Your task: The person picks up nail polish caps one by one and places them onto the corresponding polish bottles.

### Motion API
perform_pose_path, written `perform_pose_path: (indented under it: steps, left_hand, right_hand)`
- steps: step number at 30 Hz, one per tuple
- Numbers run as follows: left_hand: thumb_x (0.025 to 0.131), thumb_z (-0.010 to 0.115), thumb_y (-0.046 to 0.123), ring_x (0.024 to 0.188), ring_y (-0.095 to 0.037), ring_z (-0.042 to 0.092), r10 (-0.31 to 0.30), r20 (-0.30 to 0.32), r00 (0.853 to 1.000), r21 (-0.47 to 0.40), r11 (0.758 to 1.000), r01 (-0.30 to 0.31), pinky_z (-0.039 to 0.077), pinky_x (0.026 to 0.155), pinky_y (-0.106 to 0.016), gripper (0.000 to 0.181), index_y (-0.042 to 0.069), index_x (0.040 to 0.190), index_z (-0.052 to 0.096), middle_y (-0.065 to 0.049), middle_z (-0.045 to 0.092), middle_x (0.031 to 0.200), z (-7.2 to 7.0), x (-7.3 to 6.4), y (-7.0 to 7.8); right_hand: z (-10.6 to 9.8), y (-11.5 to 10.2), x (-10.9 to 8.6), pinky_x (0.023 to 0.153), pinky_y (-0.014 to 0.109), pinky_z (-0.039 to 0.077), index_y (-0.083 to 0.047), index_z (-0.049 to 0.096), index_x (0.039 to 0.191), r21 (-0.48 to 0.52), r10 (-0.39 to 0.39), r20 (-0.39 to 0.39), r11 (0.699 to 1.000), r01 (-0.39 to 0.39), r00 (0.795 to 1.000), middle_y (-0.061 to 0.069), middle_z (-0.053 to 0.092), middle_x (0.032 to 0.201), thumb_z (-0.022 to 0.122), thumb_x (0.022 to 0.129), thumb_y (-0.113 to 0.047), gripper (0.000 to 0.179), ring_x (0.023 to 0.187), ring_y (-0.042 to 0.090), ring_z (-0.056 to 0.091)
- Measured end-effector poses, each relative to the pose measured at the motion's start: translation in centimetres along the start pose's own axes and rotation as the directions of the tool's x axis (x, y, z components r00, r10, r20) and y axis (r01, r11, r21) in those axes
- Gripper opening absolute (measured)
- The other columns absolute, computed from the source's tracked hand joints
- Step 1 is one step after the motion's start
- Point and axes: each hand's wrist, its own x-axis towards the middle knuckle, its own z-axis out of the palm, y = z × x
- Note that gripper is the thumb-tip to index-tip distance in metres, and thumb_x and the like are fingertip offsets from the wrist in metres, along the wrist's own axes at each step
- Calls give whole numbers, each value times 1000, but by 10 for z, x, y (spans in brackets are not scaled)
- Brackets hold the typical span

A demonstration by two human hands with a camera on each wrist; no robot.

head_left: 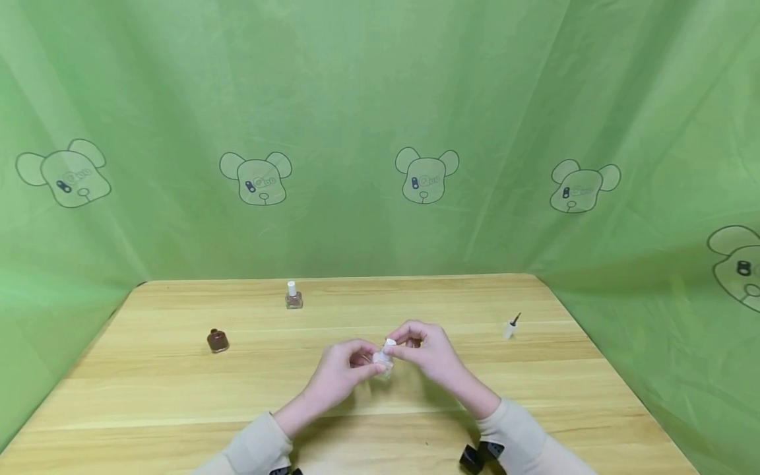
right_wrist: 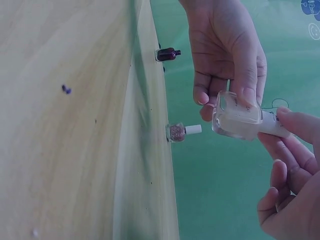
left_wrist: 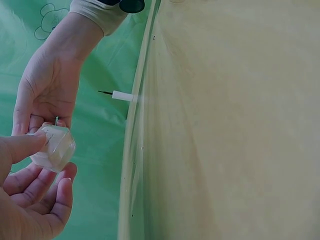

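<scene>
A clear nail polish bottle with whitish contents is held above the table in front of me. My left hand grips its glass body, thumb across the front, as the right wrist view shows closely. On its white cap the thumb and fingers of my right hand pinch from the other side. Cap and bottle meet at the neck, tilted in the head view. Part of the bottle hides behind the left fingers.
At left stands a dark red nail polish bottle without a cap. A glittery polish bottle with a white cap is farther back. On the right, a white brush cap stands with its dark brush up. Green curtains surround the wooden table.
</scene>
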Motion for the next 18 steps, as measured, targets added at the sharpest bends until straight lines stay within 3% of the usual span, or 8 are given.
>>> perform_pose_path:
  steps: [9, 18]
  left_hand:
    - [82, 76, 21, 79, -12, 66, -4, -19, 1000, -33, 999, 4, 55, 71, -17, 31, 3, 106, 69, -10, 73, 96, -2, 2, 0]
    - [83, 75, 23, 86, -17, 68, -56, -66, 996, -62, 997, 52, 55, 76, -17, 33, 5, 110, 67, -10, 73, 102, -12, 9, -5]
  right_hand:
    - [-3, -2, 2, 69, 20, 43, -10, 70, 103, -52, -41, 17, 998, 42, 999, 7, 70, 94, 76, 82, -19, 24, 81, 10, 57]
    - [-16, 3, 0, 71, 20, 47, -7, 69, 107, -48, -107, -31, 993, 106, 994, 10, 73, 100, 72, 86, -17, 23, 84, 4, 58]
